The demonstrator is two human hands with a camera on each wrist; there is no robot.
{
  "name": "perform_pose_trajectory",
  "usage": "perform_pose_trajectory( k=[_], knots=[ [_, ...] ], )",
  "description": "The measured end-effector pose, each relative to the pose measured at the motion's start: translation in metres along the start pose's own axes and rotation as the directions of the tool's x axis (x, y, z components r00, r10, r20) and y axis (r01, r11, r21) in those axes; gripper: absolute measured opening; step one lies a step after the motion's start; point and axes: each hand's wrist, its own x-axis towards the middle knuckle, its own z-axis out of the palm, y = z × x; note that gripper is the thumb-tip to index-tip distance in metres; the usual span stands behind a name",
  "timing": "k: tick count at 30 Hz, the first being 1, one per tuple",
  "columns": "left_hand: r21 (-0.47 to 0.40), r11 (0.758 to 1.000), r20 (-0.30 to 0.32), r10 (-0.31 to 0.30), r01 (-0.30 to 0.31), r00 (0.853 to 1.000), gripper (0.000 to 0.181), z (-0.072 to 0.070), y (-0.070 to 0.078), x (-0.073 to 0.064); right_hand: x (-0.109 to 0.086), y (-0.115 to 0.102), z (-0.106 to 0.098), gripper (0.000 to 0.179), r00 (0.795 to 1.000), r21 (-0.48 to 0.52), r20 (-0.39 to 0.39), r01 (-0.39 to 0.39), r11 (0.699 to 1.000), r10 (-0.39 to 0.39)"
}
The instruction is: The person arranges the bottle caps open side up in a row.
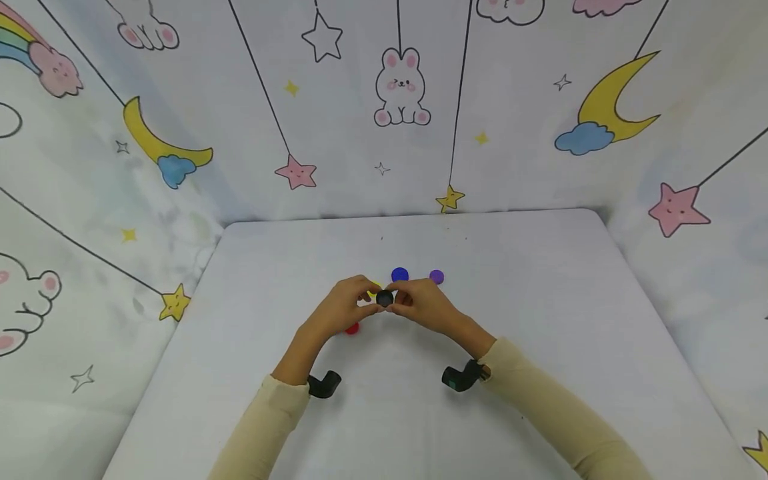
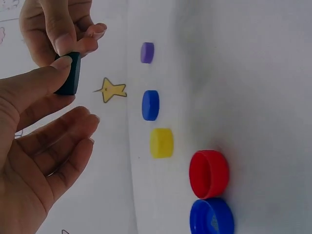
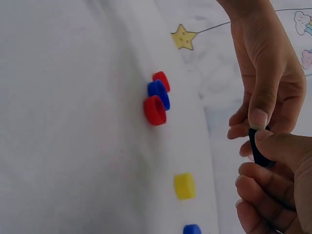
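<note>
A dark, nearly black bottle cap point(image 1: 385, 299) is held up between the two hands over the table. My left hand point(image 2: 34, 117) pinches one side of this cap with thumb and forefinger, the other fingers bent loosely below. From the opposite side, my right hand point(image 1: 425, 303) pinches it with its thumb and fingers. Behind the hands in the head view lie a blue cap point(image 1: 399, 274), a purple cap point(image 1: 437, 276) and a partly covered yellow cap point(image 1: 375, 288). A red cap point(image 1: 352, 329) shows beneath the left hand.
In the left wrist view, a red cap point(image 2: 209, 174) stands beside a larger blue cap point(image 2: 212, 218). One more red cap point(image 3: 161, 81) appears behind them in the right wrist view. The white tabletop point(image 1: 540, 267) meets a cartoon-printed backdrop point(image 1: 360, 187) at its back and sides.
</note>
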Motion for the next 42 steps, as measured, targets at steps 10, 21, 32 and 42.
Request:
perform_pose_trajectory(
  k=[10, 21, 32, 42],
  knots=[
    [0.108, 0.994, 0.014, -0.027, 0.025, 1.0, 0.03, 0.021, -0.014, -0.015, -0.006, 0.003, 0.034, 0.029, 0.997, -0.006, 0.058, -0.054, 0.999, 0.055],
    [0.319, 0.947, -0.061, 0.064, -0.042, 0.996, 0.027, 0.048, -0.034, -0.029, -0.011, 0.015, 0.068, 0.03, 0.996, -0.031, 0.068, -0.06, 0.998, 0.062],
    [0.326, 0.945, -0.065, 0.047, -0.023, 0.997, 0.026, 0.054, -0.047, -0.036, -0.007, 0.014, 0.082, 0.031, 0.994, -0.089, 0.078, -0.075, 0.993, 0.082],
    [0.318, 0.948, -0.068, 0.033, -0.01, 0.997, 0.024, 0.054, -0.052, -0.042, 0.001, 0.01, 0.089, 0.033, 0.984, -0.156, 0.126, -0.105, 0.982, 0.125]
  ],
)
